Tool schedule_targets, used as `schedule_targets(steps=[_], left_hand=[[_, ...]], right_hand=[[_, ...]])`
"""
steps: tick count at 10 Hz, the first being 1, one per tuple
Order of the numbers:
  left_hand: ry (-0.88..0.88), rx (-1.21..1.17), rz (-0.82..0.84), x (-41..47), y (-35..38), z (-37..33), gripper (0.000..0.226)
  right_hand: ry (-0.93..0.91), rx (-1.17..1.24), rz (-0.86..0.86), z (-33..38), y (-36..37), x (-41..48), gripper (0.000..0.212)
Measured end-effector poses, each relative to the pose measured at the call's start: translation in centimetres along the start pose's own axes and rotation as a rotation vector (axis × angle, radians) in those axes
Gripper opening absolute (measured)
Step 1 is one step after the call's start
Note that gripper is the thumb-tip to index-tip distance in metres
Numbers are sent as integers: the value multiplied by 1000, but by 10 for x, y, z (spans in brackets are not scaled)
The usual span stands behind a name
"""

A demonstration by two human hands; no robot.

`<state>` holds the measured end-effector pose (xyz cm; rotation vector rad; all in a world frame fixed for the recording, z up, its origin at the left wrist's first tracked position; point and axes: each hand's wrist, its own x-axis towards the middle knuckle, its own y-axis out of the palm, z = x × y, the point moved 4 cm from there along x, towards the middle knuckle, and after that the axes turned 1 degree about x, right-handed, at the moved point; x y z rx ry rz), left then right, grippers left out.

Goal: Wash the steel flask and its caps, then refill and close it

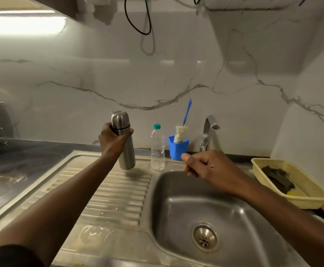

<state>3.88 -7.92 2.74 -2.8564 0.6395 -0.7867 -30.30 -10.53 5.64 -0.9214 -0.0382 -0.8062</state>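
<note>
— Where to find the steel flask (pixel 123 140)?
— Up off the draining board (pixel 109 189), slightly tilted, outer cap on. Gripped by the left hand (pixel 113 140), fingers wrapped round the body just under the cap seam.
— Why grip so high?
— Probably to brace the body while leaving the cap free for twisting off. Looks like the very start of the job: not yet unscrewed, not yet under the tap (pixel 208 130).
— And the right hand (pixel 207 166)?
— Hovering over the far rim of the sink (pixel 169 209), fingers loosely curled, holding nothing. Likely bound for the cap.
— Any containers worth noting?
— Just beside the flask, standing at the sink's edge: a clear plastic bottle (pixel 157 149), green-capped; hard to tell how full. Handy for the refill, perhaps. Next along, a blue cup (pixel 177 150) holding a bottle brush (pixel 180 133), head down, handle up, close by the tap. Off to the right, on the bench (pixel 22 157), a yellow basket (pixel 311 197) with a dark scrubbing pad (pixel 278 178) lying inside.
</note>
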Motion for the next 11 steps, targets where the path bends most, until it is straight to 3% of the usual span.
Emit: schedule_targets(steps=[7,10,11], left_hand=[[-61,17,34,31,53,36,59],[-133,43,112,18,37,29,84],[-26,16,85,-12,21,12,75]], right_hand=[[86,-33,-9,-43,-13,-5,53],[49,-106,-17,-22,-25,-9,68],[33,-78,-49,-11,-30,-16,55]])
